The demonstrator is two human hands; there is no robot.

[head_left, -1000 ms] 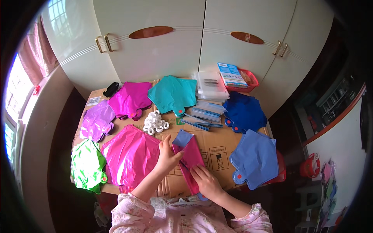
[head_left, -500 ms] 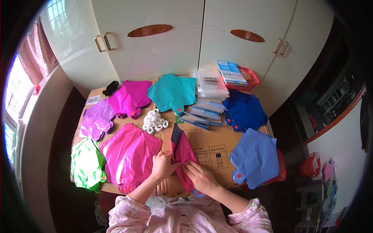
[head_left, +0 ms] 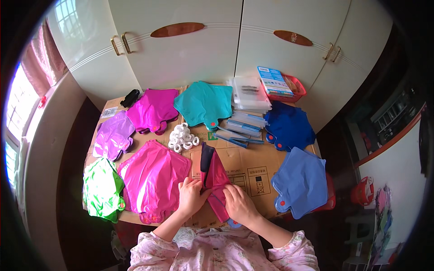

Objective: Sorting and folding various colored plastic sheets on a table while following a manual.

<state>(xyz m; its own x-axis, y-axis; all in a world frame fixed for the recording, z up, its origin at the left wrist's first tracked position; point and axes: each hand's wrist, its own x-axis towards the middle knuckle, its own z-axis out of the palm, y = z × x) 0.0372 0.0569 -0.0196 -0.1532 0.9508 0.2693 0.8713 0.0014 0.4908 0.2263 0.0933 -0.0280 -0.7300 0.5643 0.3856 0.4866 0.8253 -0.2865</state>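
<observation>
Between my hands on the cardboard lies a folded shiny pink sheet [head_left: 218, 174] with a dark strip at its far left end. My left hand [head_left: 193, 197] has its fingers curled, with the thumb on the sheet's left edge. On the other side, my right hand [head_left: 240, 205] pinches the sheet's right edge. Left of it is a stack of shiny pink sheets [head_left: 153, 178] with a rounded tab at the near edge. Beyond my hands sits a pile of white rings [head_left: 182, 137].
Stacks of sheets ring the cardboard tabletop [head_left: 244, 158]: green [head_left: 103, 189], lilac [head_left: 113, 135], magenta [head_left: 153, 108], teal [head_left: 203, 104], dark blue [head_left: 291, 126] and light blue [head_left: 300, 180]. Clear plastic packets [head_left: 244, 126] and a red basket [head_left: 296, 88] stand at the back.
The folded pink sheet has spread wider at its middle, and its right side is lifted. My right hand has shifted right and slightly up; the whole view has moved a little.
</observation>
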